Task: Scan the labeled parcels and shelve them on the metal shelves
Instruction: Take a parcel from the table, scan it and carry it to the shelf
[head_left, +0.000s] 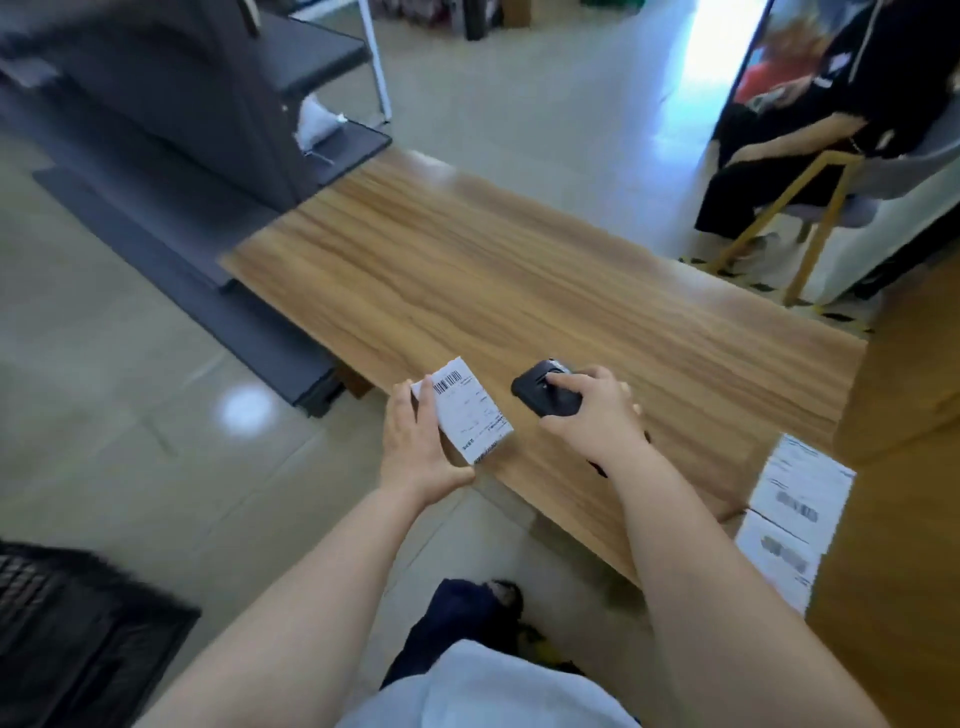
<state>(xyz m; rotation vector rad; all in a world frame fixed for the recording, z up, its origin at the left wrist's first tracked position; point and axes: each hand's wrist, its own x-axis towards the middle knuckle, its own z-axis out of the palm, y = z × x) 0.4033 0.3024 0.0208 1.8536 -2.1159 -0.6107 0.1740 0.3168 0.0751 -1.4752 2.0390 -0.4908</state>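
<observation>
A small white box-shaped parcel with a printed barcode label (464, 413) is gripped in the left hand (418, 447), fingers curled round its long edge, label face turned up. A black handheld barcode scanner (545, 395) is held in the right hand (597, 410), a finger laid along its top; its head is just beside the parcel.

Landmark: long wood-grain table (519, 270). The parcel is held off its near left corner, the scanner above its near edge.

Step judged in hand: scanning. The barcode end is best kept flat, steady and unobstructed by the thumb, the scanner window aimed squarely at it.

More labelled white parcels (795, 519) lie off the table's near right end. Dark grey metal shelves (322, 57) stand beyond its far left corner; a pale bag (317, 122) rests there.
</observation>
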